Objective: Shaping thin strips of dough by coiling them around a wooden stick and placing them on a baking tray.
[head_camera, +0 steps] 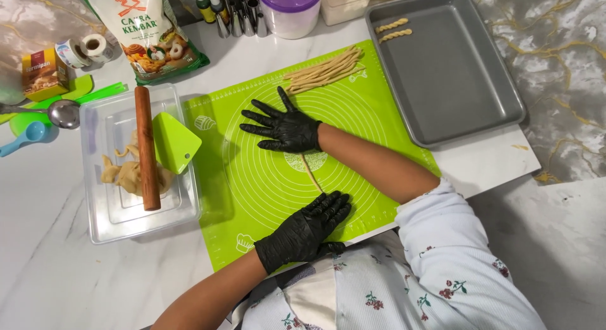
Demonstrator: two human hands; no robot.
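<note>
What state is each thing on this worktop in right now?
left hand: gloved, flat on dough strand
right hand: gloved, fingers spread, flat on dough strand
dough strand: thin, stretched between hands
baking tray: holds two twisted pieces
rolling pin: resting across plastic container

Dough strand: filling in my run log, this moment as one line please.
left hand open, flat on dough strand | right hand open, flat on far end | on green mat
</note>
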